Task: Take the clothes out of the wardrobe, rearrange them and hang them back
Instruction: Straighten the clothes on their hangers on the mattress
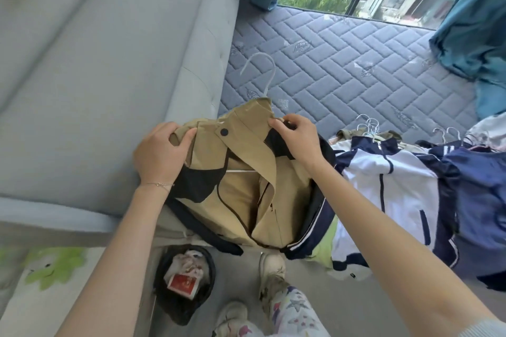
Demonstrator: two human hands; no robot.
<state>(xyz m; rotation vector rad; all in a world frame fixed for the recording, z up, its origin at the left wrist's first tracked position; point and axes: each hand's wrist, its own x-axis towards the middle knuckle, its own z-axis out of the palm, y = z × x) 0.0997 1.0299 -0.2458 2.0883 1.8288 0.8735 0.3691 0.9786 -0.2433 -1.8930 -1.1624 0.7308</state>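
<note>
The tan jacket (241, 172) lay at the near edge of the quilted mattress (356, 63), against the grey padded panel (109, 63), its lower hem hanging over the edge. The left hand (161, 153) gripped the jacket's shoulder, fingers curled into a bunch of fabric. The right hand (297, 137) pinched the cloth by the collar; its fingertips were tucked under a fold and could not be seen.

A white hanger (262, 68) showed only its hook above the collar and a thin sliver of bar in the opening. The rest was buried inside the jacket.

Just beside it on the right lay a white and navy jacket (388, 186), partly under the right forearm. More clothes on hangers (369, 126) overlapped beyond it, too tangled to tell apart, and ran off the right edge. The wardrobe was out of view.
</note>
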